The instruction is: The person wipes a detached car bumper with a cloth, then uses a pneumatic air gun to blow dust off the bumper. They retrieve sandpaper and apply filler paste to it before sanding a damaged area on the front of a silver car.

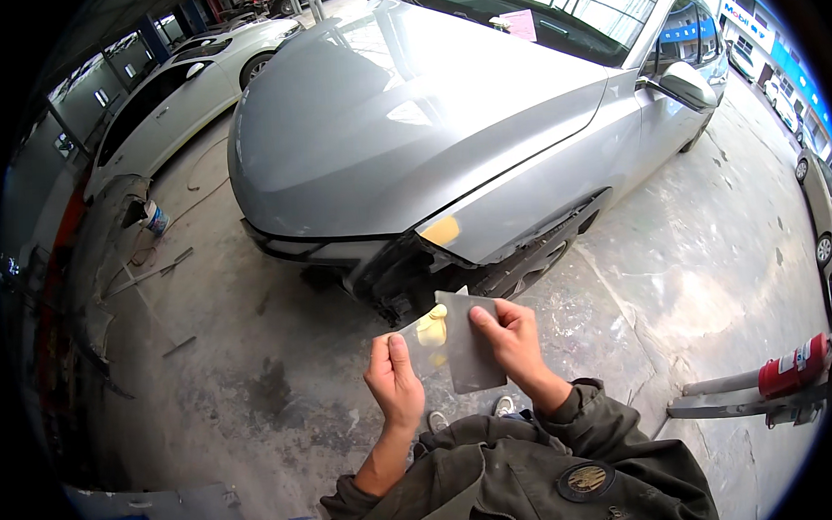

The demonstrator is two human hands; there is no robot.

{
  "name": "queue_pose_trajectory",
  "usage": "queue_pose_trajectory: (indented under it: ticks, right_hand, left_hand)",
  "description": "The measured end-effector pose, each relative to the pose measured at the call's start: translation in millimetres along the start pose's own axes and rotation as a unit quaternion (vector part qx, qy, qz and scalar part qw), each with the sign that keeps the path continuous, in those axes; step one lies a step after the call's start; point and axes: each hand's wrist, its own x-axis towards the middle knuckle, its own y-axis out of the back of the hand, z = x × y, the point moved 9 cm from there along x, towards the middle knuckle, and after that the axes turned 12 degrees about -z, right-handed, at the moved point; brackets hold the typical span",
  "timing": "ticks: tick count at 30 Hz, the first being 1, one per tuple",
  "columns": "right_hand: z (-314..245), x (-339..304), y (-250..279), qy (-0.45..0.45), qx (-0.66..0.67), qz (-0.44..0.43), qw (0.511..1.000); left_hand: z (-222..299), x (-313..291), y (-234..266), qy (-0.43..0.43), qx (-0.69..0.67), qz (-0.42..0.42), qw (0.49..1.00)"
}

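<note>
My left hand (395,378) is closed, thumb on top, on the edge of a thin pale grey putty plate (417,356). A lump of yellow putty (431,330) sits on that plate, with a fainter smear below it. Between the thumb and fingers of my right hand (515,342) is a dark grey rectangular spreader (474,350), its left edge against or overlapping the plate beside the putty. Just beyond both hands stands a silver car (412,141) with its front corner uncovered. A yellow filler patch (441,230) marks its fender, above the exposed black parts (398,274).
A white car (168,108) stands at the far left, near a bucket (156,219) and a hose (193,176) on the concrete floor (255,376). At the right, a red cylinder-like thing (794,366) rests by metal bars (732,400). More cars (823,200) line the right side.
</note>
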Motion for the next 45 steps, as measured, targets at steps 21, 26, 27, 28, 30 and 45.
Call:
queue_pose_trajectory:
  ticks: [21,26,27,28,30,45]
  right_hand:
    - [-30.3,-10.3,-11.2,0.075,-0.249,-0.305,0.916]
    - [-86.1,-44.7,-38.8,0.383,-0.536,-0.074,0.748]
    - [-83.2,-52.1,-45.5,0.392,-0.545,-0.081,0.737]
    - [-79.0,-59.3,-51.9,0.401,-0.553,-0.087,0.725]
    - [-68.0,-68.3,-62.8,0.411,-0.545,-0.090,0.725]
    - [-69.8,-67.8,-65.5,0.427,-0.506,-0.042,0.749]
  left_hand:
    - [-6.7,10.5,6.7,0.042,0.020,-0.082,0.996]
    - [-18.3,6.5,9.9,0.056,0.014,-0.050,0.997]
    - [-16.0,6.7,7.1,0.055,0.007,-0.048,0.997]
    - [-13.0,7.1,4.0,0.054,0.001,-0.046,0.997]
    - [-10.7,6.4,2.7,0.052,-0.008,-0.035,0.998]
    - [9.7,-13.7,10.5,0.046,0.007,0.020,0.999]
